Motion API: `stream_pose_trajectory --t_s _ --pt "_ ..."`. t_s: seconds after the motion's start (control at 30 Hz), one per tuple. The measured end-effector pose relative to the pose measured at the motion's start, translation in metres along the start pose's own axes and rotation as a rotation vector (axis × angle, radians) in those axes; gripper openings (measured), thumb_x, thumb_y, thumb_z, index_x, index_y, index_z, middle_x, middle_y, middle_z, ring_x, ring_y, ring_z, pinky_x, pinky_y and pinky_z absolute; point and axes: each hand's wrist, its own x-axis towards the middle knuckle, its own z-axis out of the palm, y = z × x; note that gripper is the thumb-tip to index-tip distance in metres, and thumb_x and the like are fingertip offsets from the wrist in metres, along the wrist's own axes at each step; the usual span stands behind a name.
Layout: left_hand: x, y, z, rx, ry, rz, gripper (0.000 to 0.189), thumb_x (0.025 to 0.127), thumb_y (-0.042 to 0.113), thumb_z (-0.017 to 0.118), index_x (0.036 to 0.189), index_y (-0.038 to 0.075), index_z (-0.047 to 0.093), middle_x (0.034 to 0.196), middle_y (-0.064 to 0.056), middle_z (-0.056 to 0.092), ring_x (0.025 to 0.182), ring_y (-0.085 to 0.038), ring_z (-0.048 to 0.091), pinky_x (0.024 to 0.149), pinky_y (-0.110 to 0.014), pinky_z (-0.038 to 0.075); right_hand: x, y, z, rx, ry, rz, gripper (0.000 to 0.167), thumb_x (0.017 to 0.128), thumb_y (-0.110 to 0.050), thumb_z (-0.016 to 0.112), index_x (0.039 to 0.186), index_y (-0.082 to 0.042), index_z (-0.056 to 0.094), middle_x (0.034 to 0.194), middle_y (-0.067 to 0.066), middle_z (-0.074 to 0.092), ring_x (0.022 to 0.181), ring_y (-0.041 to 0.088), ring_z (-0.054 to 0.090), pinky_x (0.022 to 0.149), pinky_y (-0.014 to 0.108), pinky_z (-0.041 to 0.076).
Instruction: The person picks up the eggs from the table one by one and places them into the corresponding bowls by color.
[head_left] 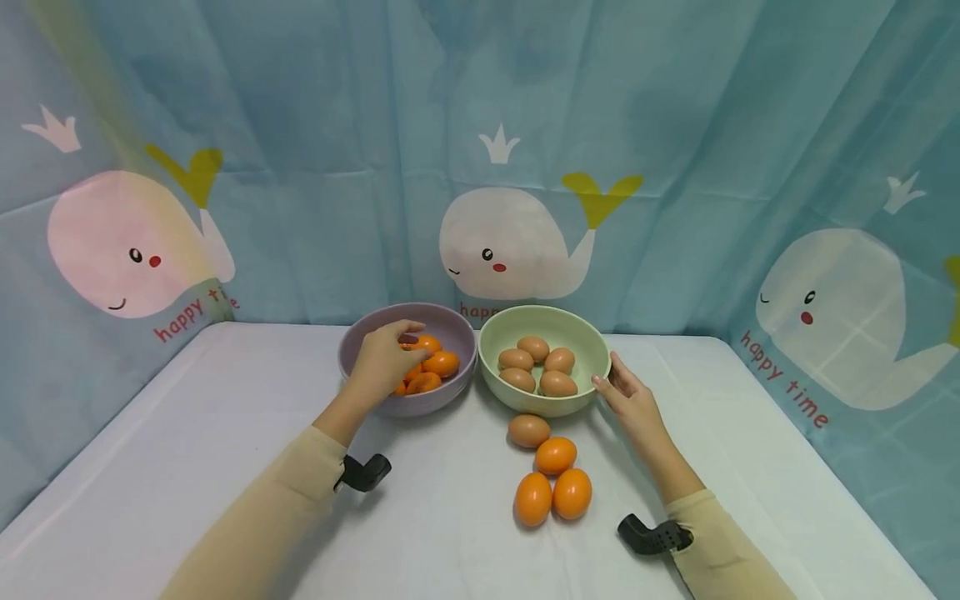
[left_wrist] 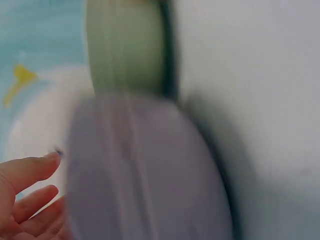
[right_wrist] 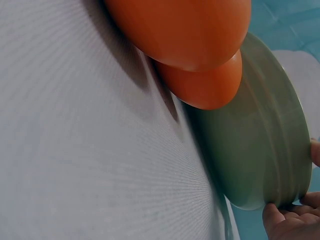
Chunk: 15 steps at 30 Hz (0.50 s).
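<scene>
My left hand (head_left: 384,360) is over the purple bowl (head_left: 358,327), its thumb and fingers spread apart above several orange eggs (head_left: 441,364). Nothing shows between those fingers in the left wrist view, where the outside of the bowl (left_wrist: 145,165) is blurred. To the right stands a light green bowl (head_left: 592,342) with several brown eggs (head_left: 559,360) in it. My right hand (head_left: 633,404) grips this bowl's right side, thumb at the rim and fingers around the outer wall. The right wrist view shows fingertips (right_wrist: 272,215) against the green wall (right_wrist: 250,155).
In front of the green bowl lie one brown egg (head_left: 528,431) and three orange eggs (head_left: 556,456) on the white tablecloth (head_left: 435,517). The two bowls stand side by side near a blue curtain (head_left: 300,208) printed with whales.
</scene>
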Motion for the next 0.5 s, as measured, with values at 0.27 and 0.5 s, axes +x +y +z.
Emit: stream_pose_trajectory --t_s 0.27,0.5 --pt "-0.035 0.038 0.027 -0.107 0.009 0.101 0.046 0.084 0.022 0.08 0.126 0.009 0.067 0.121 -0.012 0.071 0.112 -0.027 0.068 0.096 -0.042 0.056 0.0 -0.001 0.0 0.011 -0.009 -0.006 0.072 0.104 -0.025 0.053 0.159 -0.009 0.011 0.166 0.006 0.013 0.154 0.018 0.014 0.121 0.034 0.023" --pt "-0.053 0.047 0.052 -0.21 -0.086 0.108 0.039 0.082 0.018 0.082 0.119 0.009 0.071 0.115 -0.01 0.073 0.104 -0.029 0.07 0.088 -0.035 0.059 0.0 0.0 0.0 0.012 -0.007 0.001 0.071 0.104 -0.024 0.053 0.159 -0.01 0.011 0.166 0.006 0.013 0.154 0.018 0.015 0.121 0.033 0.024"
